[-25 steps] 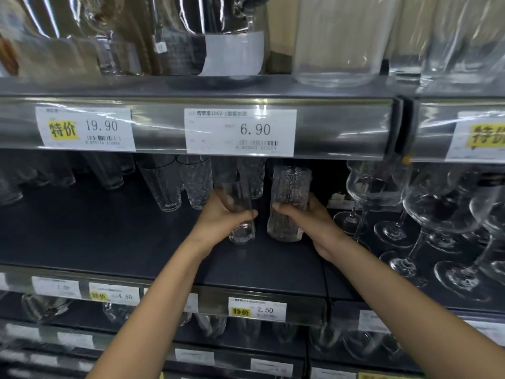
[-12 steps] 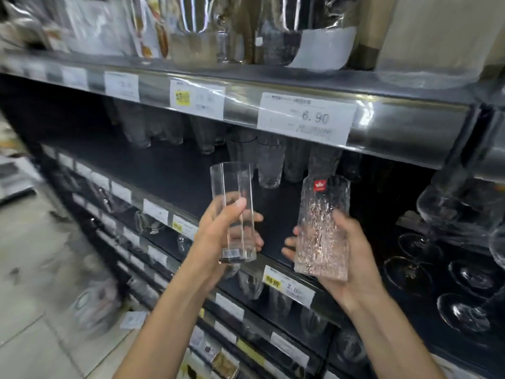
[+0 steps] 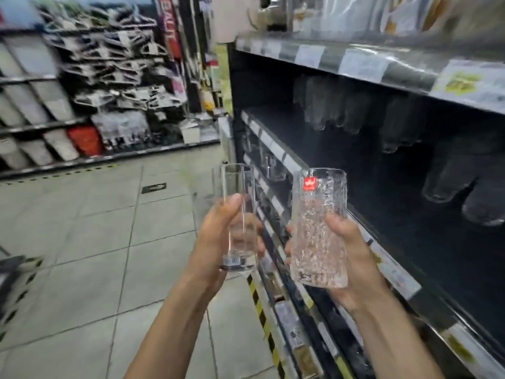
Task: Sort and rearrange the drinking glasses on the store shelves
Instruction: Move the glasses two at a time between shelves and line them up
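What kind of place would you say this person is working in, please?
Most likely a housewares aisle in a retail store: price labels line the edge of a dark shelf stocked with glassware, more merchandise racks stand across the tiled floor, and each hand holds a tumbler.

Only "EALT" shows on the red hanging banner (image 3: 170, 26) (shelf tags are too blurred).
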The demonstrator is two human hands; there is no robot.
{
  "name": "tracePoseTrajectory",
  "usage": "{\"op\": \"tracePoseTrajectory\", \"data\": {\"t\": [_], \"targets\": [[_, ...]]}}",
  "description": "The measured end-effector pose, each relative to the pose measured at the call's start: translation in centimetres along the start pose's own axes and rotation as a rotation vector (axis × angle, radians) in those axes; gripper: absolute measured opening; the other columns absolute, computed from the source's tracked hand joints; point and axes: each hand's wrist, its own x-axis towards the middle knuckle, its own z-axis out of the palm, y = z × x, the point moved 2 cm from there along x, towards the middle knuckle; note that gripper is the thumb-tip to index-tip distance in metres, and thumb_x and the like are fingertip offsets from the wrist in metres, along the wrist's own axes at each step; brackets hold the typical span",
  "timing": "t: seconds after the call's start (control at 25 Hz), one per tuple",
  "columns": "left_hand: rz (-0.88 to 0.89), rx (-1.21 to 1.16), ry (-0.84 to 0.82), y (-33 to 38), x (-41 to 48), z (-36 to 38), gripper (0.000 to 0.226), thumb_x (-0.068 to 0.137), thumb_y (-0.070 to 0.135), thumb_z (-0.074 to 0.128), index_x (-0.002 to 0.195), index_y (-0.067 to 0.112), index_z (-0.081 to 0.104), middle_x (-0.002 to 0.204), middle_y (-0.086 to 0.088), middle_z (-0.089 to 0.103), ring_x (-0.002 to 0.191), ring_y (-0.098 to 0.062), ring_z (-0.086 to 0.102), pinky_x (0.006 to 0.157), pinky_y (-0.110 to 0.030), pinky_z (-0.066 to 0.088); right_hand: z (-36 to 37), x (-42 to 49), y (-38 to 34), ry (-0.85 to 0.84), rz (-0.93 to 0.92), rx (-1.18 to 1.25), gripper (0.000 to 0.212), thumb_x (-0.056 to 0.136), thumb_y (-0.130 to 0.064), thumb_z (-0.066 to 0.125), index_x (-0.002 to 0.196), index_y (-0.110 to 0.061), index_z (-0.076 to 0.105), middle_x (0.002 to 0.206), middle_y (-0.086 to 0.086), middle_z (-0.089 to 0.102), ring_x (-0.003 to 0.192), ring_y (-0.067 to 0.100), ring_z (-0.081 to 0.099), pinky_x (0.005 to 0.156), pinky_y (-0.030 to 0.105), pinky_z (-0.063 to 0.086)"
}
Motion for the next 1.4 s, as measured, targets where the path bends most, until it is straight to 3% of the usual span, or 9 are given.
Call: {"op": "tracePoseTrajectory", "data": {"t": [0.08,0.2,0.36,0.48,0.56,0.8,1.0,1.16,1.4], "targets": [[0.031,0.013,0.074,0.9,0.6,-3.5,0.069,0.071,0.055,0.072,0.123,0.012,0.056,0.080,-0.011,0.068,0.054,-0.029,0.064,0.053,-0.035,0.055,2.7,3.5,1.7,-0.081,0.029,-0.025,0.057,0.066,-0.046,0.082,0.111,-0.013,0.072,0.097,0.015,0.072,0.079,0.030,0.072,0.066,0.042,0.060],[0.052,0.005,0.154,1.9,2.3,-8.6,0.066,0.071,0.052,0.072,0.118,0.010,0.056,0.078,-0.011,0.068,0.054,-0.028,0.064,0.053,-0.035,0.054,6.6,8.4,4.1,-0.157,0.075,-0.044,0.082,0.054,-0.054,0.089,0.120,-0.010,0.067,0.097,0.017,0.072,0.080,0.032,0.071,0.067,0.043,0.059],[0.077,0.009,0.224,3.4,6.9,-15.4,0.063,0.072,0.052,0.071,0.118,0.012,0.056,0.080,-0.011,0.068,0.055,-0.030,0.064,0.052,-0.036,0.053,10.2,15.8,7.6,-0.112,0.135,-0.154,0.104,0.047,-0.063,0.089,0.132,-0.011,0.058,0.128,0.020,0.063,0.118,0.044,0.058,0.097,0.063,0.049],[0.076,0.018,0.234,4.9,11.8,-20.0,0.066,0.072,0.052,0.071,0.121,0.011,0.055,0.080,-0.011,0.068,0.054,-0.031,0.064,0.052,-0.035,0.053,13.0,22.0,9.2,-0.181,0.120,-0.055,0.080,0.058,-0.057,0.087,0.121,-0.011,0.067,0.102,0.017,0.068,0.084,0.034,0.069,0.071,0.047,0.060],[0.074,0.023,0.220,5.8,14.7,-22.4,0.066,0.072,0.052,0.072,0.121,0.010,0.056,0.080,-0.012,0.068,0.055,-0.031,0.064,0.053,-0.036,0.053,14.5,25.3,9.7,-0.182,0.109,0.008,0.066,0.062,-0.055,0.085,0.112,-0.014,0.072,0.095,0.016,0.069,0.073,0.030,0.069,0.064,0.042,0.060],[0.023,0.040,0.130,6.9,24.4,-27.5,0.071,0.071,0.052,0.072,0.122,0.006,0.053,0.079,-0.011,0.069,0.055,-0.029,0.065,0.052,-0.035,0.053,15.8,33.8,11.7,-0.042,0.100,0.047,0.044,0.072,-0.050,0.072,0.101,-0.017,0.078,0.091,0.018,0.070,0.072,0.032,0.071,0.061,0.041,0.059],[-0.011,0.027,0.023,6.2,32.6,-28.5,0.076,0.072,0.053,0.073,0.128,0.006,0.049,0.080,-0.014,0.067,0.054,-0.030,0.062,0.052,-0.036,0.053,14.7,39.5,11.4,0.061,0.037,0.035,0.046,0.081,-0.047,0.063,0.110,-0.012,0.073,0.093,0.017,0.071,0.072,0.031,0.069,0.062,0.042,0.060],[-0.043,0.027,-0.082,5.0,41.1,-28.4,0.075,0.073,0.055,0.075,0.127,0.008,0.051,0.082,-0.013,0.069,0.056,-0.030,0.064,0.054,-0.037,0.055,12.5,45.3,10.0,0.154,-0.062,-0.013,0.037,0.085,-0.046,0.058,0.100,-0.019,0.078,0.092,0.015,0.071,0.074,0.030,0.070,0.065,0.042,0.060],[-0.100,0.085,-0.270,4.8,54.5,-25.6,0.072,0.069,0.064,0.079,0.121,0.018,0.057,0.086,-0.010,0.072,0.060,-0.029,0.067,0.055,-0.034,0.056,8.6,53.9,7.2,0.404,-0.172,0.002,0.041,0.076,-0.048,0.067,0.105,-0.021,0.078,0.102,0.015,0.073,0.085,0.026,0.073,0.066,0.035,0.060]]}}
